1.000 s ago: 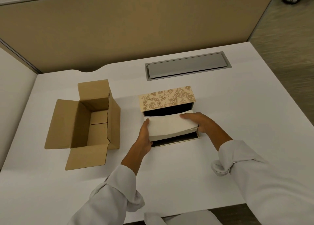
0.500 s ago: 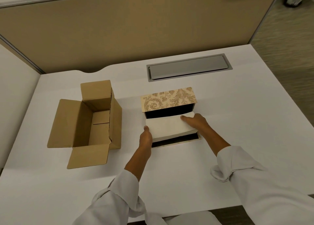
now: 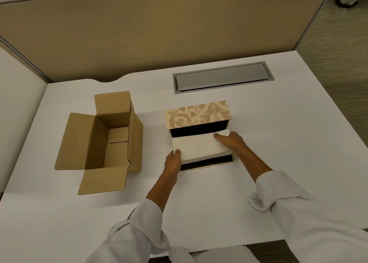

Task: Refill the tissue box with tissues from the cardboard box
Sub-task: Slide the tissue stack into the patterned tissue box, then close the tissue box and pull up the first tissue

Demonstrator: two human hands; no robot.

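A white stack of tissues lies partly inside the open tissue box, a beige box with a floral pattern and a dark inside, in the middle of the table. My left hand grips the stack's near left corner. Resting on the stack's right end, my right hand holds it with fingers on top. To the left, the brown cardboard box stands with its flaps open, and nothing shows inside it.
A grey cable hatch is set into the white table behind the tissue box. A tan partition wall runs along the back edge. The table's right edge drops to a carpeted floor.
Both hands have pushed the stack of tissues a little lower and further back into the tissue box. The cardboard box has not moved.
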